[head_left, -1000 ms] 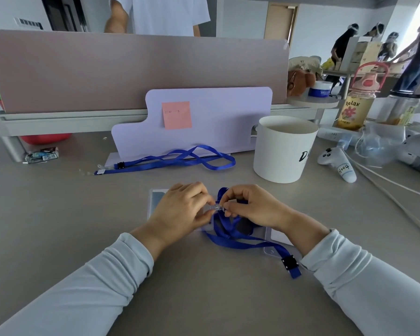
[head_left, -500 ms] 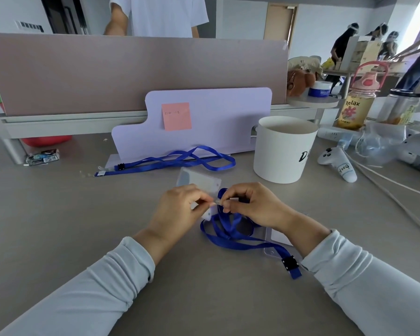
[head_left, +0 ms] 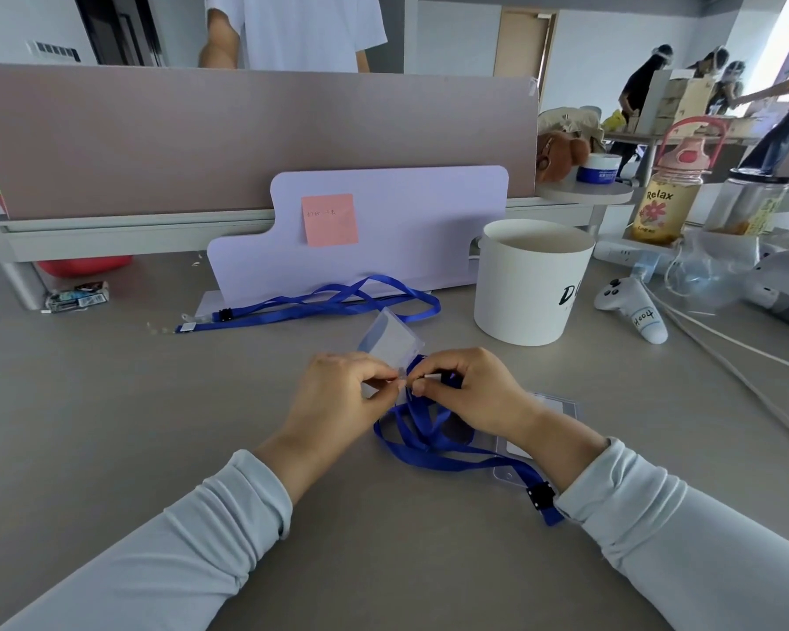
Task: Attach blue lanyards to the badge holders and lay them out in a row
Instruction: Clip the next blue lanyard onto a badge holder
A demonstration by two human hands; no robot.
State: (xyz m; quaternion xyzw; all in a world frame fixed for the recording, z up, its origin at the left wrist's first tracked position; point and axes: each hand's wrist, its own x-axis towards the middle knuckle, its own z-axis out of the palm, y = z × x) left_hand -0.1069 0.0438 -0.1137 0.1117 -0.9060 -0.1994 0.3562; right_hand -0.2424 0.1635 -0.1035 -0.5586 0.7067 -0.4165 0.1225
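My left hand pinches the near end of a clear badge holder, which tilts up off the grey desk. Fingertip to fingertip with it, my right hand pinches the clip end of a blue lanyard; the clip itself is mostly hidden by my fingers. That lanyard lies bunched under my right hand, its black buckle near my right sleeve. Another clear badge holder lies flat under my right wrist. A second blue lanyard stretches along the foot of the lilac board.
A lilac board with a pink sticky note leans on the desk divider. A white paper bucket stands right of centre, with a white controller, cables, a bottle and a jar further right. People stand beyond the divider.
The badge holder, flat on the desk a second ago, has been lifted and tilted up by my left hand. My right hand has stayed on the lanyard clip.
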